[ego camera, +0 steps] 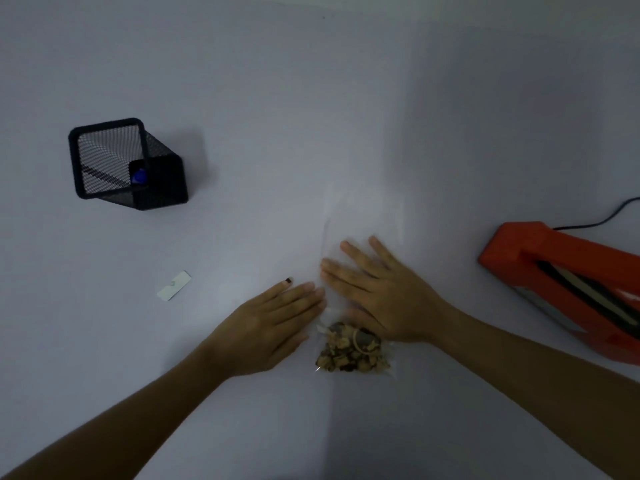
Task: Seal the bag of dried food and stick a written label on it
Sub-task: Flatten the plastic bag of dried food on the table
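A plain white tabletop [311, 98] fills the whole view, dimly lit, with a bluish-grey cast. The left and middle are slightly brighter; a broad soft shadow darkens the right side from far to near, its edge running roughly down the middle. No wall, floor or window shows.

Both bare forearms reach in from the near edge and converge toward the middle. The left hand [266, 327] lies palm down, its fingers [298, 292] straight and held together, pointing up and right. The right hand [384, 299] is also flat, palm down, fingers spread slightly, pointing up and left. The fingertips of the two hands nearly meet.
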Demonstrator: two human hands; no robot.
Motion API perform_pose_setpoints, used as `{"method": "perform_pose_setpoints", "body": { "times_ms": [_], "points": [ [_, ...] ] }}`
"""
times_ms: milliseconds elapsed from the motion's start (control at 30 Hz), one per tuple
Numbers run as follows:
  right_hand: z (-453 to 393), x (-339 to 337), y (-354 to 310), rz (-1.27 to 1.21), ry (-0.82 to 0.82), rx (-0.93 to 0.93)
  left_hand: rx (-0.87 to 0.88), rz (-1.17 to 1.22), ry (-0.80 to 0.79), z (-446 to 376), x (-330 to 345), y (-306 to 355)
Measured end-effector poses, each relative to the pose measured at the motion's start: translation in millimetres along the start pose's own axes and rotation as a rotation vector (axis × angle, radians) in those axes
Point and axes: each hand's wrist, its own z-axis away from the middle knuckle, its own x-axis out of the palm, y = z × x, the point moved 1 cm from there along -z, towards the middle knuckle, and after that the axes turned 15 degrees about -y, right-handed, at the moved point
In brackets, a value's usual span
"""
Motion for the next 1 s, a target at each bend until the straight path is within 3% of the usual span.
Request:
{"method": "perform_pose_setpoints", "body": {
  "times_ms": [233, 567, 767, 900, 933, 1000],
  "points": [
    [-3, -14, 37, 0.164, -0.086, -0.120, 0.035, -0.044, -0.057, -8, -6, -4],
    [-20, -40, 85, 0.248, -0.096, -0.025, 0.042, 0.017, -0.035, -6, -6, -6],
    [-29, -48, 104, 0.184, -0.072, 0.127, 0.051, 0.030, -0.017, -7, -7, -5],
    [-34, -59, 120, -0.003, 0.043, 0.437, 0.050, 0.023, -0.013, -8, -6, -5],
    [-33, -62, 116, 0.032, 0.045, 0.412, 0.050, 0.026, -0.015, -9, -5, -5],
    [-34, -57, 96, 0.155, 0.039, 0.151, 0.045, 0.025, -0.020, -8, -6, -5]
  ]
}}
